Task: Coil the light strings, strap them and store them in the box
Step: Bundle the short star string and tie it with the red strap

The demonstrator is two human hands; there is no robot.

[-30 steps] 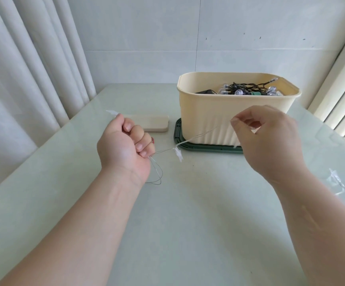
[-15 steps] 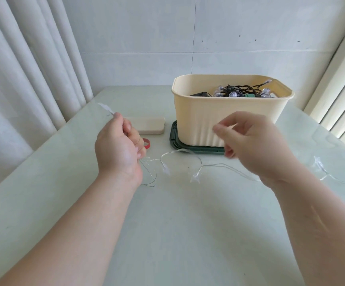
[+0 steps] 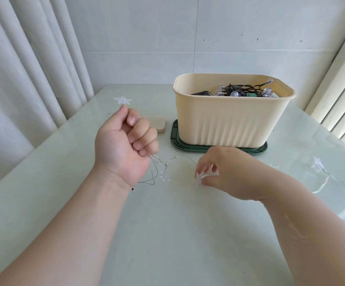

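While the coil is only a few turns old, we keep our left hand [image 3: 126, 147] closed in a fist around the gathered loops of the light string [image 3: 177, 155], so that the thin clear wire cannot spring apart; the loops hang out below the little finger and an end star [image 3: 122, 100] stands up above the thumb, which, we judge, gives us a fixed anchor to wind against; our right hand [image 3: 225, 172] is down at the surface [image 3: 167, 234], thumb and fingertips pinching the next star [image 3: 198, 178] on the wire, probably because a star is easier to catch than the wire itself; a short slack arc lies between the hands, and the trailing length [image 3: 319, 165] runs off to the right past our forearm, not yet coiled; the cream box [image 3: 225, 120] stands behind on a green lid [image 3: 188, 147], already holding a dark string of lights [image 3: 241, 90], near enough to take the bundle later; a beige block [image 3: 157, 124] lies just beside the lid; against half a second ago, the right hand has dropped from in front of the box wall to the surface and taken hold of a star; the span of slack between the hands is shorter; the left fist has hardly moved, though its top star now shows its flat face; the small red ring seen then beside the left fingers is out of sight.
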